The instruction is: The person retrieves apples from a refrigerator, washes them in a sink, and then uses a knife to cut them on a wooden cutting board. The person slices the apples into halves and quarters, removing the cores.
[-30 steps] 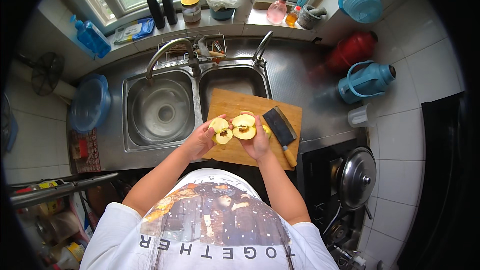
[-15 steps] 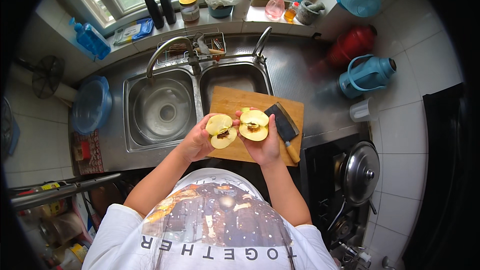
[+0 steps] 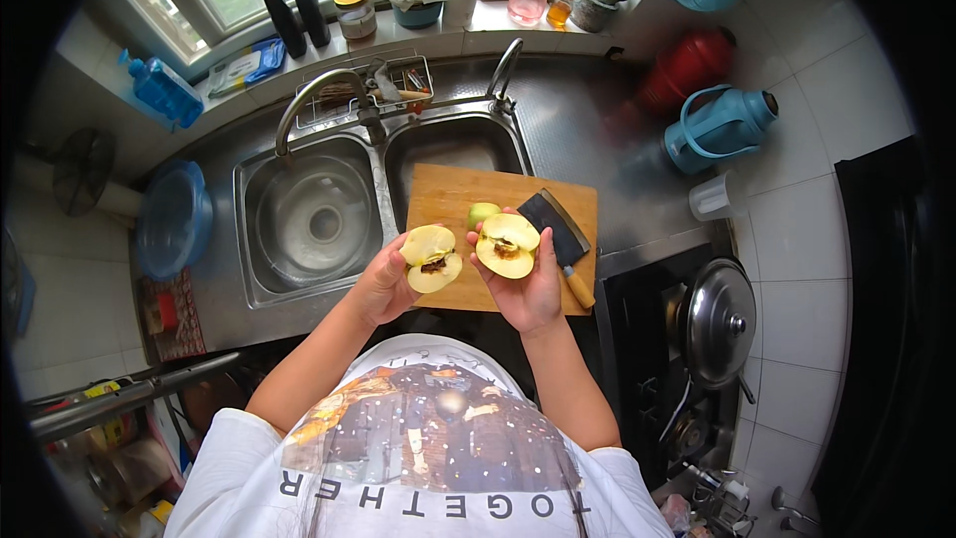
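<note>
My left hand (image 3: 381, 284) is closed around an apple half (image 3: 432, 240), its pale cut face turned up. A second apple half (image 3: 509, 230) lies in my right hand (image 3: 534, 297), fingers behind it and thumb along its side. Both cores look dark brown. The halves are held apart above a wooden cutting board (image 3: 438, 189). A green, apple-like piece (image 3: 482, 212) sits on the board just beyond my right fingers, partly hidden. To the right, a cleaver (image 3: 554, 225) with a wooden handle lies on the board.
The board overlaps the right basin of a steel double sink (image 3: 251, 239). A gas stove with a lidded pan (image 3: 722, 324) stands at the right. Behind it are a plastic cup (image 3: 715, 196), a blue thermos (image 3: 719, 130) and a red thermos (image 3: 687, 70). A blue basin (image 3: 177, 219) leans at the left.
The two halves have moved slightly apart and tilted, with both hands keeping hold. More of the green piece behind my right hand shows. The whole view has shifted a little.
</note>
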The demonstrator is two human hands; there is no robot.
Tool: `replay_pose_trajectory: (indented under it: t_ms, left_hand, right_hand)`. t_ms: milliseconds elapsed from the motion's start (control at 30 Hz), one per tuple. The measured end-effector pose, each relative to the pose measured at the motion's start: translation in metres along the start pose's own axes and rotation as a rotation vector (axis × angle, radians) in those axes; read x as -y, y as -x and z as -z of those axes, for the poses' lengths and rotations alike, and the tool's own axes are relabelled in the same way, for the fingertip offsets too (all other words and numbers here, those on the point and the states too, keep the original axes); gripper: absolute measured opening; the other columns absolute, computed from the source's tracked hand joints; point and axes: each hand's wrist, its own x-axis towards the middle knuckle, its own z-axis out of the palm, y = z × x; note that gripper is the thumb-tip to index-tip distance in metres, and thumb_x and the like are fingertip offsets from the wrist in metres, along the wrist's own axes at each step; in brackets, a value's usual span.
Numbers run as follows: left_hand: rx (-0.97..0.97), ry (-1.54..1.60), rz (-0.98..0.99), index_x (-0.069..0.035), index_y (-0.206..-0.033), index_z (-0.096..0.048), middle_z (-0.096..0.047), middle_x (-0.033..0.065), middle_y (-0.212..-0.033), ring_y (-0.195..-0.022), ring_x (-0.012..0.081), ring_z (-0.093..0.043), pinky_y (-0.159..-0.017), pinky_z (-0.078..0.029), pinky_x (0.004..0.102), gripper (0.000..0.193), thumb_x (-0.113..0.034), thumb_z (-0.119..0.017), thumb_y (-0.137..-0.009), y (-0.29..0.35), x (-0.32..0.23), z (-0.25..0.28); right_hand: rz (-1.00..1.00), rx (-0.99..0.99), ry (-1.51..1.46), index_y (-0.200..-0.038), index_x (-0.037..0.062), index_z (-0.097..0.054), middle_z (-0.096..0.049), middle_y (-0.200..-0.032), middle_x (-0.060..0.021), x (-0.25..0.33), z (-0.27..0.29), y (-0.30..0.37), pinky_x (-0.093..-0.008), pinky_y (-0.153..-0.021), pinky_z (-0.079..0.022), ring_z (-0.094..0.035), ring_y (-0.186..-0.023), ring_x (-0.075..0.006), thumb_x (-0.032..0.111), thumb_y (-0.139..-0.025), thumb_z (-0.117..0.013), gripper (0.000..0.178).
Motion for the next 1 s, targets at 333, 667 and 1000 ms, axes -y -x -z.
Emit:
replay_pose_trajectory:
  t_ms: [333,667,1000]
  left_hand:
    - [-0.281,-0.084,0.23,-0.004,-0.12,-0.041,-0.053,0.0069,-0.115,-0.109,0.0186,-0.053,-0.091,-0.045,0.0334,0.053,-0.039,-0.057,-0.084,-0.008,0.041,0.078]
    - [-0.58,-0.843,0.334,-0.001,-0.108,-0.059,-0.062,0.0068,-0.098,-0.089,0.013,-0.058,-0.077,-0.046,0.0247,0.03,-0.021,-0.058,-0.087,-0.03,0.081,0.139]
    - [-0.648,-1.089,-0.004,0.0,-0.116,-0.052,-0.057,0.0098,-0.11,-0.101,0.0163,-0.053,-0.088,-0.04,0.0273,0.036,-0.025,-0.052,-0.09,-0.015,0.089,0.165]
  right_hand:
    - [0.055,-0.043,-0.024,-0.13,0.0089,-0.037,-0.048,-0.121,-0.017,0.003,-0.008,0.016,-0.0403,-0.094,-0.043,-0.046,-0.115,-0.0308,0.049,-0.092,-0.033,0.055]
    - [0.192,-0.125,0.1,-0.13,0.0082,-0.038,-0.044,-0.128,-0.0105,-0.001,0.008,0.031,-0.0344,-0.102,-0.032,-0.042,-0.12,-0.021,0.044,-0.091,-0.041,0.053]
    - [0.253,-0.186,0.139,-0.132,0.0061,-0.037,-0.045,-0.128,-0.0054,-0.002,0.013,0.038,-0.0324,-0.098,-0.036,-0.043,-0.117,-0.0174,0.028,-0.093,-0.046,0.046]
